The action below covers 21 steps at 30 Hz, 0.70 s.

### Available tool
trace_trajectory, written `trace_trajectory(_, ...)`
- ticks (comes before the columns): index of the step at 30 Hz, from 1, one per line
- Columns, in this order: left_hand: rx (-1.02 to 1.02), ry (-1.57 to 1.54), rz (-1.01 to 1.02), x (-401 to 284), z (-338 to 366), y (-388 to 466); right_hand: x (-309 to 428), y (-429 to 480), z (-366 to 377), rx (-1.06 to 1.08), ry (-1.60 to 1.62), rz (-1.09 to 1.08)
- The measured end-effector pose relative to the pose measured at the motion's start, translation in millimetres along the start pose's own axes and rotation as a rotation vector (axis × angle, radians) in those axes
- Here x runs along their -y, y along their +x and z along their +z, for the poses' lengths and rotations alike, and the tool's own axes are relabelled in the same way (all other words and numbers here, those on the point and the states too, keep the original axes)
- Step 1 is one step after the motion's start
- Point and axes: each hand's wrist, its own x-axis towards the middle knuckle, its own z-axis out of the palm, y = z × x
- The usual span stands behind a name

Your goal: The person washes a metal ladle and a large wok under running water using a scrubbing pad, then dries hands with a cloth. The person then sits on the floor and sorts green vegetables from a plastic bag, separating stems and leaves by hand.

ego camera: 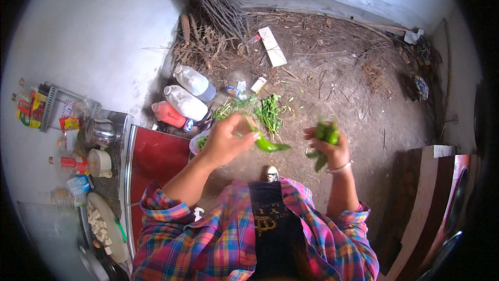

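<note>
My left hand [230,139] pinches the stem end of a long green pepper [269,145], whose tip points right. Apart from it on the right, my right hand [334,146] is closed around several green peppers [327,132]; dark green leaves [320,160] hang below its palm. On the ground beyond my hands lies a bunch of leafy greens [269,112], with more greens [224,110] to its left. A white bowl [193,146] holding green pieces is partly hidden behind my left forearm.
Large plastic jugs [186,103] stand left by a red cabinet [156,164]. The counter bears a pot [102,131] and a plate [117,242] of pale cubes. Firewood [202,43] leans at the back. Dark wooden furniture [425,203] stands right.
</note>
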Motion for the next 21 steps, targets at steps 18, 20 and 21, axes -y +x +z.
trace_trajectory(18,-0.018,-0.004,-0.235,40,28,-5,-48,8,42,0.358,0.442,0.294)
trace_trajectory(20,-0.097,0.072,-0.234,50,9,-8,-60,14,34,0.327,0.609,0.344)
trace_trajectory(21,-0.252,0.029,-0.231,55,-6,-8,-66,17,28,0.313,0.696,0.365)
